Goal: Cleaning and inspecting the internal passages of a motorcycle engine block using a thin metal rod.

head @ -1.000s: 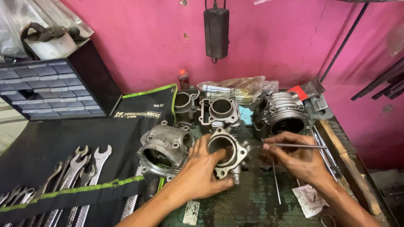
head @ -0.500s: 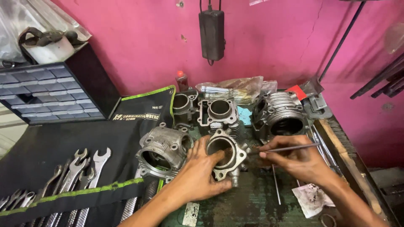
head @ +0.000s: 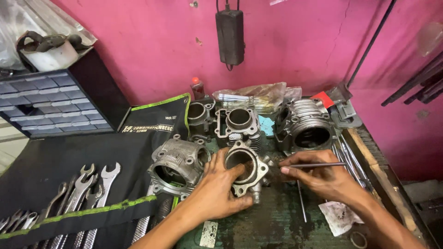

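Observation:
My left hand point(head: 214, 191) grips a grey metal engine cylinder point(head: 247, 168) lying on the green workbench, thumb over its bore rim. My right hand point(head: 323, 177) pinches a thin metal rod point(head: 318, 164), held level just right of that cylinder. Another cylinder point(head: 177, 166) lies on its side to the left, touching the black tool roll point(head: 69, 161). Further cylinders stand behind: one small one point(head: 240, 121) at the centre and a finned one point(head: 307, 124) at the right.
Several combination wrenches point(head: 80, 193) sit in the tool roll at the left. A drawer cabinet point(head: 50, 108) stands at back left. A black box point(head: 230, 32) hangs on the pink wall. Loose rods point(head: 301, 200), a rag and a ring lie at the right.
The view has drifted slightly. My right hand with the rod has stayed beside the cylinder; my left hand keeps its grip.

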